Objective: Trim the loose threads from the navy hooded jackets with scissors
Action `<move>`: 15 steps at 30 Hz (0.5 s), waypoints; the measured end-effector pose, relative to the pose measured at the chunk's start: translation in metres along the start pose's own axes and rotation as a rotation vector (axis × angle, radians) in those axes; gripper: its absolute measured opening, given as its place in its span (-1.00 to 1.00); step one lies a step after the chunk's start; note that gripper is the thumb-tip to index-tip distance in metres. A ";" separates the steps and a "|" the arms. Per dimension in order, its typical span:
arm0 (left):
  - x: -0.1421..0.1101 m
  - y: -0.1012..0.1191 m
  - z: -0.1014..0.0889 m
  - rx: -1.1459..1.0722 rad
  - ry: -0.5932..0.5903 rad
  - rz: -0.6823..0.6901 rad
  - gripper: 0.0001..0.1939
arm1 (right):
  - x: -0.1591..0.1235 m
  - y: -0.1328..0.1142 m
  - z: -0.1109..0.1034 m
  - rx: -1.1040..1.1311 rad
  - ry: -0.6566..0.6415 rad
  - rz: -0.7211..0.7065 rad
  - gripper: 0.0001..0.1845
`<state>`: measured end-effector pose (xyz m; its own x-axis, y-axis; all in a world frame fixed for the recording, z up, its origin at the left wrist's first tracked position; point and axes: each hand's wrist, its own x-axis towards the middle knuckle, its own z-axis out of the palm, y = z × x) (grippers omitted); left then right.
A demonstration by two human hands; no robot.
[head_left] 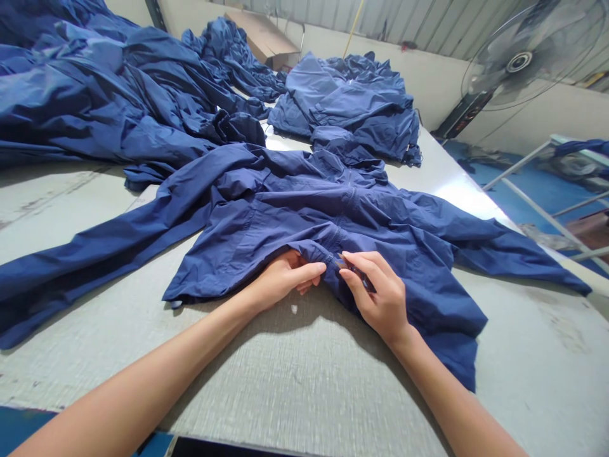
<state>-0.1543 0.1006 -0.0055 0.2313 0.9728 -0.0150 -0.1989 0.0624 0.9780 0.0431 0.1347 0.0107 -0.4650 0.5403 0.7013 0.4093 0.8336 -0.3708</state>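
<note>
A navy nylon jacket [304,222] lies spread on the grey table [295,381], its sleeves stretched out to both sides and its front zipper seam [335,238] running up the middle. My left hand [285,279] pinches the fabric at the jacket's bottom edge, just left of the zipper. My right hand [378,292] sits beside it, its thumb and fingers closed on a small dark item [356,274] at the zipper's lower end. I cannot tell exactly what that item is.
Heaped navy garments [104,95] cover the far left of the table, and a second bunched pile [352,101] lies beyond the jacket. A cardboard box [261,38] stands behind them. A fan [518,60] and a metal rack [537,184] stand to the right, past the table edge.
</note>
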 end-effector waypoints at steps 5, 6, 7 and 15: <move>-0.002 -0.001 -0.001 0.049 -0.019 -0.038 -0.67 | 0.000 0.003 0.002 0.091 -0.027 0.087 -0.80; -0.002 -0.001 -0.001 0.059 -0.018 -0.036 -0.67 | 0.000 0.003 0.003 0.100 -0.026 0.098 -0.81; -0.002 -0.002 -0.001 0.067 -0.017 -0.027 -0.68 | 0.000 0.003 0.003 0.109 -0.030 0.103 -0.82; -0.002 -0.007 -0.002 0.093 0.035 -0.027 -0.64 | -0.001 0.004 0.003 0.152 -0.059 0.091 -0.81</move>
<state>-0.1552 0.0987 -0.0128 0.2017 0.9783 -0.0471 -0.1039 0.0692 0.9922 0.0426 0.1384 0.0067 -0.4789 0.6160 0.6254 0.3304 0.7865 -0.5217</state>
